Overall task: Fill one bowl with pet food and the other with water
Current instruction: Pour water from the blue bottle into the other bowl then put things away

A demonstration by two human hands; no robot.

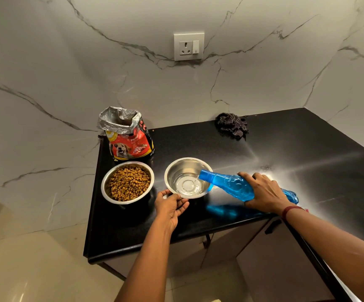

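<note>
Two steel bowls stand side by side on the black counter (285, 149). The left bowl (107, 188) is heaped with brown kibble (129, 183). The right bowl (177, 166) holds a shallow pool of water. My right hand (263, 192) grips a blue plastic bottle (231, 184) tipped nearly flat, its open mouth over the right bowl's rim, a thin stream running in. My left hand (170, 205) pinches the near rim of that same bowl. An open red pet food bag (128, 138) stands upright behind the left bowl.
A crumpled dark checked cloth (231, 125) lies at the back of the counter. Marble walls close off the back and right sides, with a wall socket (189, 46) above. The counter's left and front edges drop to a tiled floor; cabinet doors sit below.
</note>
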